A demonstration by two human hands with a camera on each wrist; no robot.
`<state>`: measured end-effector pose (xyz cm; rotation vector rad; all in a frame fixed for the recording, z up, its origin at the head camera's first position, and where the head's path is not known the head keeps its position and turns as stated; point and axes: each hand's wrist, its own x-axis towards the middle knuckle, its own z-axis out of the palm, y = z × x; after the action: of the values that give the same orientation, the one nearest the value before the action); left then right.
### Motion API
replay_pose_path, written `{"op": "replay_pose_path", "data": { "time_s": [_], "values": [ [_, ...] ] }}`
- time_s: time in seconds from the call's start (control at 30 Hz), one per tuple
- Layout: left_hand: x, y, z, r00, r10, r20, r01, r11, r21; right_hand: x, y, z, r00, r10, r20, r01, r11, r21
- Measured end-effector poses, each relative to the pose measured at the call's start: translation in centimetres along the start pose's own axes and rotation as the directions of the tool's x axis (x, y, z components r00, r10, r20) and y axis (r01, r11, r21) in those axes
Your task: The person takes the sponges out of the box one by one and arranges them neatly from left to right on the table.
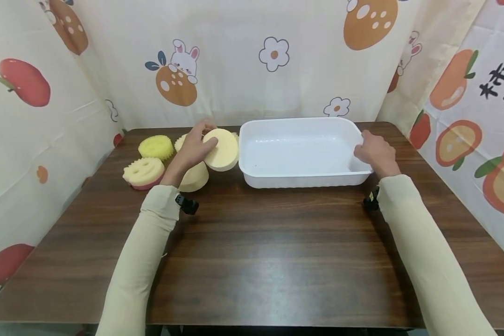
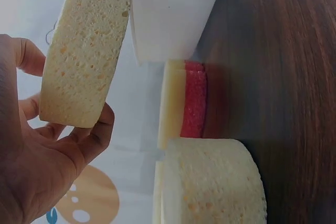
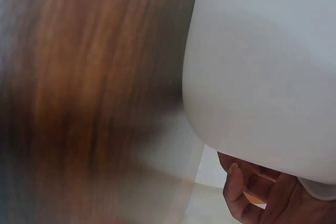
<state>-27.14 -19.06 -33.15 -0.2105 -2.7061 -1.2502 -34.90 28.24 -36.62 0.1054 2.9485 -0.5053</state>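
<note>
A thick, round, pale yellow sponge (image 1: 221, 150) is pinched between the thumb and fingers of my left hand (image 1: 196, 145). The left wrist view shows its porous side (image 2: 86, 51) raised above the table, close to the left end of a white plastic tub (image 1: 302, 181). My right hand (image 1: 377, 151) grips that tub at its right end, fingers (image 3: 236, 190) curled by the rim. Below the left hand lies another thick pale sponge (image 1: 194, 178), and beyond it in the left wrist view stands a yellow-and-red sponge (image 2: 193, 100).
Left of the hand lie a bright yellow scalloped sponge (image 1: 156, 147) and a pale scalloped sponge with a red base (image 1: 143, 172). The dark wooden table (image 1: 277, 252) meets a printed curtain (image 1: 243, 70) at the back.
</note>
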Motion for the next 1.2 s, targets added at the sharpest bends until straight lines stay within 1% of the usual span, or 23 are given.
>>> {"op": "replay_pose_path", "data": {
  "time_s": [0.2,0.4,0.53,0.67,0.8,0.93,1.2],
  "values": [
    [-0.3,-0.2,-0.2,1.000,-0.012,0.018,0.012,1.000,0.019,0.0,0.1,-0.1,1.000,-0.003,0.005,0.003,1.000,0.000],
    [-0.1,-0.5,-0.2,0.999,-0.004,0.039,0.003,1.000,0.024,-0.2,0.2,-0.3,1.000,-0.004,-0.006,0.004,1.000,-0.008],
    [-0.2,-0.7,-0.1,0.998,-0.024,0.066,0.022,0.999,0.037,-0.3,0.1,-0.3,1.000,-0.005,-0.006,0.005,1.000,-0.009],
    [-0.1,-1.0,0.2,0.995,-0.040,0.087,0.035,0.998,0.054,-0.3,0.1,-0.2,1.000,-0.009,-0.004,0.009,1.000,-0.013],
    [0.1,-1.5,0.6,0.993,-0.035,0.110,0.026,0.997,0.079,-0.3,0.1,-0.1,1.000,-0.012,-0.006,0.012,1.000,-0.013],
    [0.3,-1.9,0.9,0.990,-0.043,0.132,0.032,0.996,0.085,-0.2,0.1,-0.1,1.000,-0.016,-0.005,0.016,1.000,-0.016],
    [0.4,-2.1,1.3,0.984,-0.049,0.171,0.033,0.995,0.098,-0.3,-0.1,-0.2,1.000,-0.014,-0.008,0.014,1.000,-0.026]
  ]
}}
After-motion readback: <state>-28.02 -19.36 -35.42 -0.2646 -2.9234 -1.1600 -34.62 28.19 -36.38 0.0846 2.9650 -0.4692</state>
